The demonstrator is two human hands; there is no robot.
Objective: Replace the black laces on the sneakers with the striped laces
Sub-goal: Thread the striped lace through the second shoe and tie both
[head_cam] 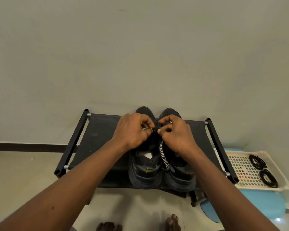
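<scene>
Striped lace (163, 155) over the sneakers (145, 172) on the rack (98, 134), left hand (132, 129) & right hand (177, 134) each pinching it. Loose tail may snag, or an end could slip out. Black laces (257, 161) sit in tray (240, 170) nearby.

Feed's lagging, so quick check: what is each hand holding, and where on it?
Left hand and right hand each pinch the striped lace at a short stretch above the sneakers.
</scene>
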